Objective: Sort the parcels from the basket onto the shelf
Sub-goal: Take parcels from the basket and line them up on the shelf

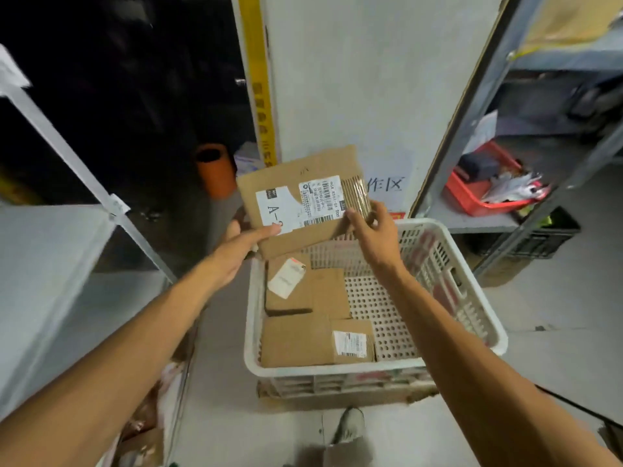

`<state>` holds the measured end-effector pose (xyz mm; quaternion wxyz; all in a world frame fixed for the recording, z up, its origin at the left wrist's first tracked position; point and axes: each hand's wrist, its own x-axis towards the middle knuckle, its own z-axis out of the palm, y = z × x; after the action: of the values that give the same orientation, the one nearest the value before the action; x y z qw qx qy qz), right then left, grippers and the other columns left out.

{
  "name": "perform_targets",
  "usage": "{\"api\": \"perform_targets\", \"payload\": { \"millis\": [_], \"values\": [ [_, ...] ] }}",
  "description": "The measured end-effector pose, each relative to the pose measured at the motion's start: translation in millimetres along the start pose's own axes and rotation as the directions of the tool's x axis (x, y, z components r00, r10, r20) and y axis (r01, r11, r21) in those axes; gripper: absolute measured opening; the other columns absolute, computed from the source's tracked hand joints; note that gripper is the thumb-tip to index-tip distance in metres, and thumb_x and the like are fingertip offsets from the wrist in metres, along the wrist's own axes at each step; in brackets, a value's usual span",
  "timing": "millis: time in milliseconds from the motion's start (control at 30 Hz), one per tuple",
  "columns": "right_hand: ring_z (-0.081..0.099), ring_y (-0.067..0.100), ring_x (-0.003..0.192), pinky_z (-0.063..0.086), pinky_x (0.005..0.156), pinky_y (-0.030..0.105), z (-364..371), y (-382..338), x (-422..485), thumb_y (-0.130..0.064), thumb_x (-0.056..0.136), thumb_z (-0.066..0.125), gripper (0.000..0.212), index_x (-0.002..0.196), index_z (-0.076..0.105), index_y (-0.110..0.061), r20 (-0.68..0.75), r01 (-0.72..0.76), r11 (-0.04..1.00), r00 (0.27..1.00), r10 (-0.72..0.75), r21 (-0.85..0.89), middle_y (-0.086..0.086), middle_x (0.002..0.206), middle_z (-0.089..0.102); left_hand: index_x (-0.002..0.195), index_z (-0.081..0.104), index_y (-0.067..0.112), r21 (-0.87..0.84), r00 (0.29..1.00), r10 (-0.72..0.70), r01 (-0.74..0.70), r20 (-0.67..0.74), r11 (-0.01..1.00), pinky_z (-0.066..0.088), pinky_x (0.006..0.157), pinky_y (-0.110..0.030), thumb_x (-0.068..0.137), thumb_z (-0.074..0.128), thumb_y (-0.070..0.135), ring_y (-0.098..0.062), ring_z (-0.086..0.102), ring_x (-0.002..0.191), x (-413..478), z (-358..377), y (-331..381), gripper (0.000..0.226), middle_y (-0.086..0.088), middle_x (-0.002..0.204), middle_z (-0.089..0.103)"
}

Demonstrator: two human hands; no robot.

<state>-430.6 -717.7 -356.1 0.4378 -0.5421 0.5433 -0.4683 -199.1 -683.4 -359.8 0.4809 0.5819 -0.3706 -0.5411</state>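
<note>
Holding a flat cardboard held parcel [303,197] up in the head view, the person has it above the far left corner of the white basket [472,291], label side toward the camera. The left hand [236,254] takes its lower left corner, with nearly straight fingers [266,232] laid on the white label and the thumb behind the cardboard. The right hand [374,237] pinches the lower right edge, thumb on the face and curled fingers wrapped behind.

Three more brown parcels remain in the basket, all along its left side: one with a tilted tag [290,284] toward the far end, a wide one [296,342] at the near edge, and a small labelled box [354,342] just beside it. The right part of the basket floor shows bare perforations.

A grey left shelf [43,264] stands beside the left arm. The right shelf [488,217] carries a red tray [472,193] of odds and ends.

The step in hand looks like reading the label to choose a slot; the large print begins with "A-", and the rest sits under the left fingers. Sliding those fingers off the print would let the code be read whole. Keeping both grips near the corners should stop the thin parcel from bending. Carrying it flat to the shelf should let it slide in without catching on the upright.
</note>
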Motion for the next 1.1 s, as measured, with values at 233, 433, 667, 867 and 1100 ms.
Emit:
{"api": "perform_targets", "payload": {
  "millis": [233, 433, 667, 867, 1100],
  "values": [
    [0.064, 0.008, 0.097, 0.054, 0.081, 0.021, 67, -75, -1, -0.031, 0.098, 0.053, 0.03, 0.123, 0.052, -0.014, 0.119, 0.176, 0.97, 0.973, -0.197, 0.169, 0.0, 0.104, 0.062, 0.132, 0.033, 0.048, 0.028, 0.934, 0.321, -0.321, -0.159, 0.947, 0.055, 0.065, -0.024, 0.058, 0.083, 0.031, -0.013, 0.058, 0.113, -60, -60, 77, 0.091, 0.008, 0.121, 0.062],
    [0.061, 0.017, 0.116, 0.051, 0.097, 0.035, 124, -113, -2, -0.031, 0.095, 0.058, 0.059, 0.146, 0.03, -0.024, 0.457, -0.205, 0.836, 0.887, -0.06, 0.508, 0.0, 0.13, 0.061, 0.139, 0.024, 0.048, 0.072, 0.828, 0.39, -0.396, -0.403, 0.915, 0.056, 0.074, -0.039, 0.059, 0.082, 0.037, -0.019, 0.057, 0.112, -104, -90, 96, 0.1, 0.006, 0.12, 0.06],
    [0.054, 0.032, 0.123, 0.05, 0.091, 0.059, 180, -145, -36, -0.03, 0.086, 0.069, 0.071, 0.143, 0.029, -0.043, 0.82, -0.502, 0.71, 0.541, -0.187, 0.493, 0.005, 0.14, 0.051, 0.141, 0.027, 0.039, -0.111, 0.779, 0.35, -0.468, -0.52, 0.877, 0.057, 0.079, -0.046, 0.072, 0.079, 0.025, -0.017, 0.064, 0.107, -123, -91, 94, 0.088, 0.009, 0.117, 0.066],
    [0.054, 0.028, 0.124, 0.045, 0.098, 0.062, 199, -145, -49, -0.021, 0.082, 0.074, 0.079, 0.144, 0.03, -0.043, 0.826, -0.497, 0.706, 0.515, -0.228, 0.505, 0.0, 0.136, 0.055, 0.137, 0.028, 0.029, -0.162, 0.724, 0.233, -0.431, -0.649, 0.887, 0.057, 0.074, -0.046, 0.068, 0.076, 0.027, -0.023, 0.066, 0.104, -154, -96, 83, 0.084, 0.002, 0.113, 0.068],
    [0.063, 0.019, 0.11, 0.057, 0.08, 0.041, 219, -150, -65, -0.033, 0.061, 0.084, 0.088, 0.133, 0.034, -0.039, 0.877, -0.477, 0.794, 0.459, -0.14, 0.377, -0.003, 0.121, 0.063, 0.135, 0.047, 0.025, 0.064, 0.542, 0.278, -0.38, -0.793, 0.923, 0.053, 0.074, -0.032, 0.068, 0.081, 0.02, -0.02, 0.06, 0.106, -210, -142, 107, 0.075, 0.003, 0.117, 0.062]
  ]
}}
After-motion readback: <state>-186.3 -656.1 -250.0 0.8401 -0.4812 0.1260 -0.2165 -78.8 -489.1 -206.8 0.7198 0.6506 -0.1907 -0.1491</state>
